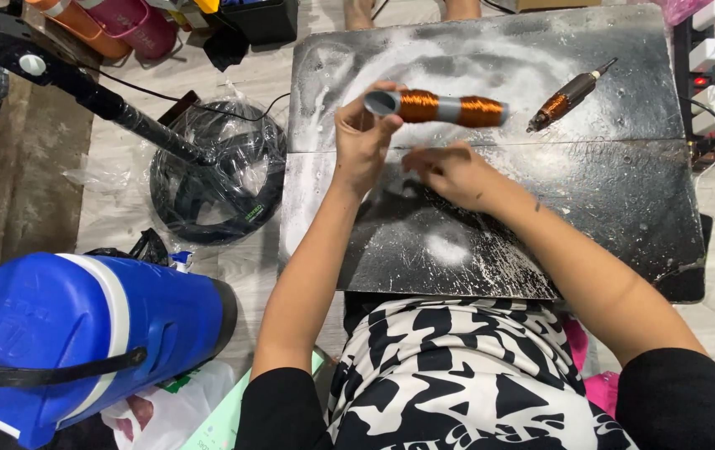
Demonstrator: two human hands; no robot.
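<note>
Grey tube point(434, 108) wound with copper wire is gripped by left hand point(363, 142) — right hand point(449, 173) is pinched shut, contents unclear — so windings could get loosened if the tube's twisted.

Your left hand point(363, 137) has the grey tube with copper windings point(439, 107) sticking out sideways over the middle of the black board point(607, 208), so that blocks the way straight across to the far edge. Your right hand point(449, 172) sits just beside it, low on the board. The only other thing lying up there is the small wound tool point(567, 97) near the far right corner, well apart from both hands. The near half and whole right side of the board are open. Off the left edge it's tight: the bagged fan base point(216, 171) with its pole point(91, 90), and the blue cooler point(82, 342) nearer you. The power strip point(703, 58) crowds the right edge.
</note>
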